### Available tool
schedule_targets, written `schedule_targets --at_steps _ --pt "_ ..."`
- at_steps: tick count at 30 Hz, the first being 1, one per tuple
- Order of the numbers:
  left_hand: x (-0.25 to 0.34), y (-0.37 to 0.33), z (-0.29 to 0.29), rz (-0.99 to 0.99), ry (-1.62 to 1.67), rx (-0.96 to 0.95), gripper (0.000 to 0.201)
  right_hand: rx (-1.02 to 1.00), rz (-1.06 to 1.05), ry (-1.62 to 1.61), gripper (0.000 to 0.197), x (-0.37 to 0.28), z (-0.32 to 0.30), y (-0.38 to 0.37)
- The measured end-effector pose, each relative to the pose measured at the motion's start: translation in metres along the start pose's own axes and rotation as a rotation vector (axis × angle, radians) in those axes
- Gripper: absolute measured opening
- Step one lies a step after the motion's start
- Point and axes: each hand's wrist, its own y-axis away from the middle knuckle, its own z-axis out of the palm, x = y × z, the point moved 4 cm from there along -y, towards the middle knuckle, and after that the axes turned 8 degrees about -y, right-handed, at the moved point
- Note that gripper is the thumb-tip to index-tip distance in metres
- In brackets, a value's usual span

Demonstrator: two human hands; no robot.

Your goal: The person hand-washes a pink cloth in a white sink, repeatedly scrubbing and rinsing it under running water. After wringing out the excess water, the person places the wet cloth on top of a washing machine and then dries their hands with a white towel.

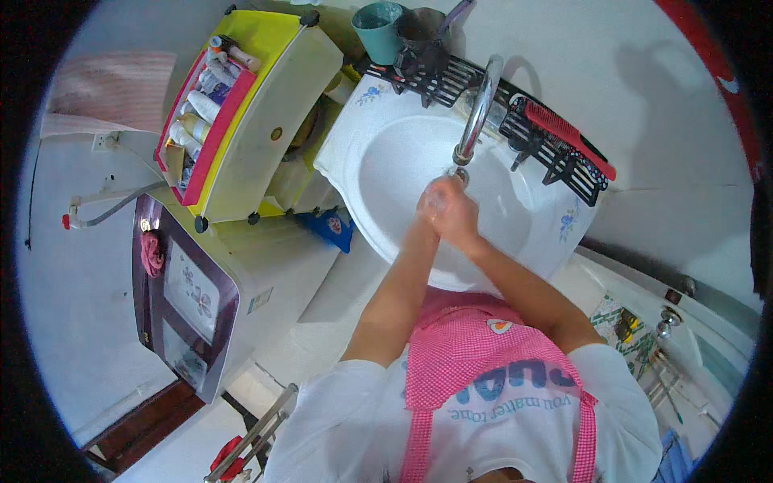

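My left hand (pixel 431 200) and my right hand (pixel 459 216) are pressed together over the white oval sink (pixel 386 161), just below the spout of the curved chrome faucet (pixel 481 105). The right hand closes over the left, and a wet, whitish sheen shows on the skin. The fingers are blurred and partly hidden, so whether anything lies between the palms cannot be made out. Beyond the hands, a round metal fitting (pixel 460 174) shows in the basin.
Behind the sink, a black slatted rack (pixel 463 80) holds a red comb (pixel 564 133); a teal cup (pixel 378 34) stands at its left end. To the left are a yellow-and-white shelf unit (pixel 266 121) with bottles and a washing machine (pixel 193 294). A metal rail (pixel 262 431) is at lower left.
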Motion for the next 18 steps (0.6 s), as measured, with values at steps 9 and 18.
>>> schedule_targets --at_steps 9,18 --pt "-0.02 0.002 0.06 -0.471 2.568 0.092 0.026 0.131 0.128 -0.211 0.03 -0.035 0.002 0.019" --pt "-0.013 0.013 -0.014 -1.025 2.461 -0.212 0.034 0.0 0.266 0.077 0.019 0.029 -0.025 -0.036"
